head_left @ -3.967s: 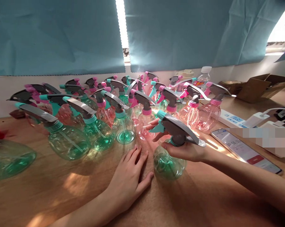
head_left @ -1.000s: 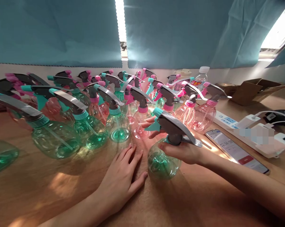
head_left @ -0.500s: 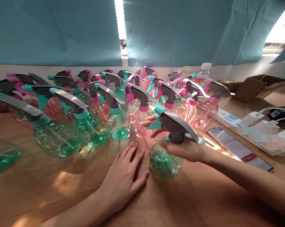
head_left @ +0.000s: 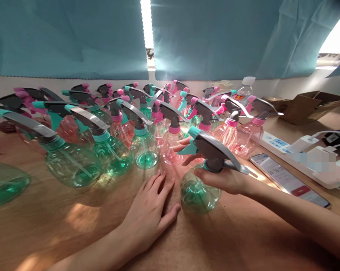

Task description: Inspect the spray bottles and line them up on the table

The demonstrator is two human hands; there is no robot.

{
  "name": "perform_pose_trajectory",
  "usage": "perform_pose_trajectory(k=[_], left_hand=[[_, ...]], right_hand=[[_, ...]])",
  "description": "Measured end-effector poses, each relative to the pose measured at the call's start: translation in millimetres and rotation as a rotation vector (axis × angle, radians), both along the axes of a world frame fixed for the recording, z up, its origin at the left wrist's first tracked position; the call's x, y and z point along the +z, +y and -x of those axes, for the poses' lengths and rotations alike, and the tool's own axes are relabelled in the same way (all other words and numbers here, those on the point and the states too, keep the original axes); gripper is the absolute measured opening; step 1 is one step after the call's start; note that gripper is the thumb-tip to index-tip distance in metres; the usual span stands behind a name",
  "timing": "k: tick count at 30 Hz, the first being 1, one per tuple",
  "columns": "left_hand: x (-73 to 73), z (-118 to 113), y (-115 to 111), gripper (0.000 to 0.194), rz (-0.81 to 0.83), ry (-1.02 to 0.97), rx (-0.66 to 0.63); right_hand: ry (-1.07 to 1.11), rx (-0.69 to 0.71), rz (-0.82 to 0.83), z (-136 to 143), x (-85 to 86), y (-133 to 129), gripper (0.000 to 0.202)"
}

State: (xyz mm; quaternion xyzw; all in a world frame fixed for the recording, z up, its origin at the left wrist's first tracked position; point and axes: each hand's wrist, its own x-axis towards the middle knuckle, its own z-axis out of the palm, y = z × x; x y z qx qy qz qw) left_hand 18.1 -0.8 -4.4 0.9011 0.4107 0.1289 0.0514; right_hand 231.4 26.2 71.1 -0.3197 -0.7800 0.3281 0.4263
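Note:
My right hand is closed round the neck of a green spray bottle with a grey and teal trigger head. Part of its fingers is hidden behind the trigger head. Flat on the wooden table lies my left hand, fingers stretched out, just left of that bottle and apart from it. Beyond its fingertips stand a clear green spray bottle and a pink spray bottle. Two more green spray bottles, one nearer and one behind, stand to the left.
Several pink and green spray bottles crowd the back of the table. On the right lie a phone with a lit screen and a white power strip with plugs and cables. Behind them sits an open cardboard box. A blue curtain hangs at the back.
The whole view has shifted slightly, so everything appears a little further right. Both hands and the held spray bottle keep about the same places on the table.

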Motion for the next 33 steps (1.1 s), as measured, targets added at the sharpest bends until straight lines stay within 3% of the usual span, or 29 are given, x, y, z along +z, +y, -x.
perform_pose_trajectory(k=[9,27,33], left_hand=[[0.7,1.4,-1.6,0.053,0.028,0.019,0.005],[0.9,0.9,-0.8,0.054,0.015,0.02,0.001],[0.2,2.0,-1.2,0.053,0.006,0.028,-0.009]], right_hand=[[0.027,0.019,0.054,0.2,-0.5,-0.7,0.052],[-0.05,-0.118,0.096,4.6,6.8,-3.6,0.049],[0.009,-0.032,0.094,0.3,0.1,-2.8,0.05]])
